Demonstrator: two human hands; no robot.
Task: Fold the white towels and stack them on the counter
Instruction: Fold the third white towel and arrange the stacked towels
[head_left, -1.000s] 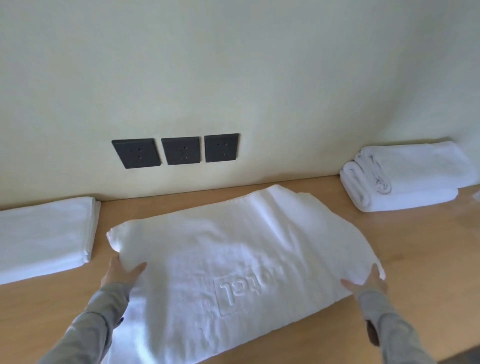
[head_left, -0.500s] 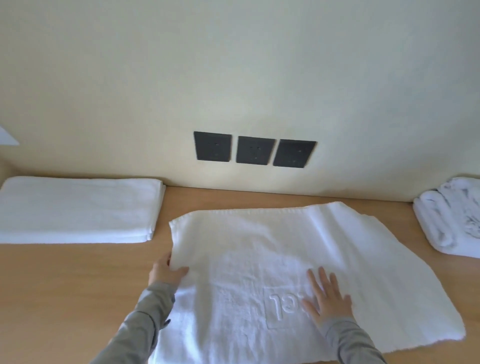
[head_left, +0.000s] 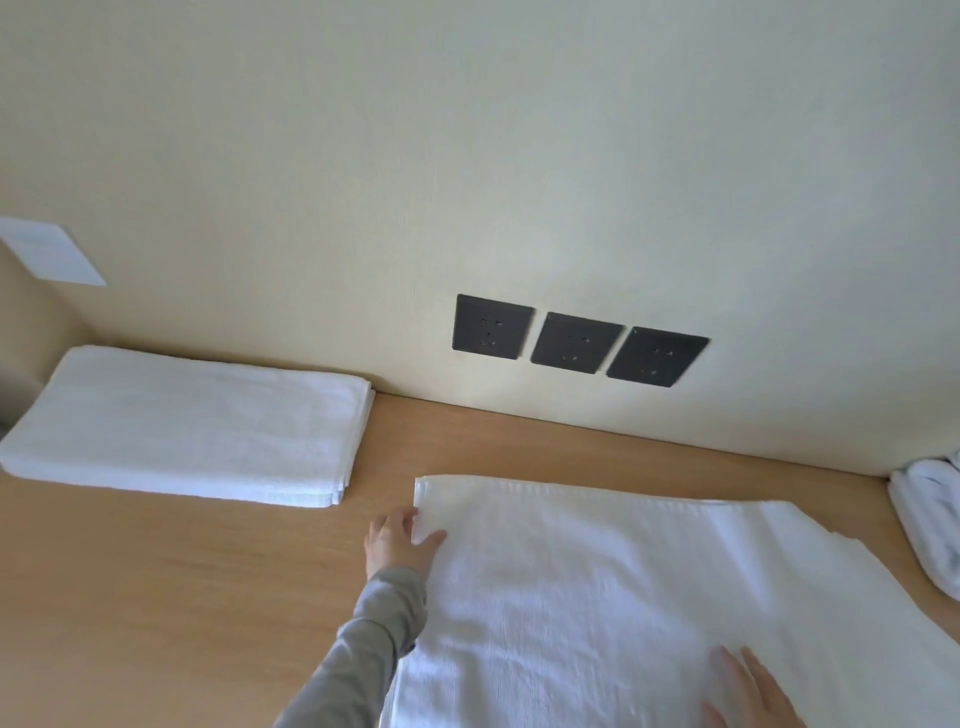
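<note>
The open towel is lying flat on the wooden table in the lower right of the frame. Its far edge is running left to right and dipping toward the right, well short of the wall. Its near part is running out of the bottom of the frame, so its long axis cannot be told.

The left hand is pinching the towel's left edge just below the far-left corner, with the thumb lying on top of the cloth. The right hand is pressing flat on the towel at the bottom right with its fingers spread, and the frame edge is cutting it off.

Bare table is showing across the lower left and in a strip between the towel and the wall.

A folded stack is sitting at centre left, apart from the open towel — long axis left to right, layered edges facing right. Bundled white towels are lying at the right edge of the frame, just beside the open towel's right side.

Three dark sockets are sitting in a row on the wall above.
</note>
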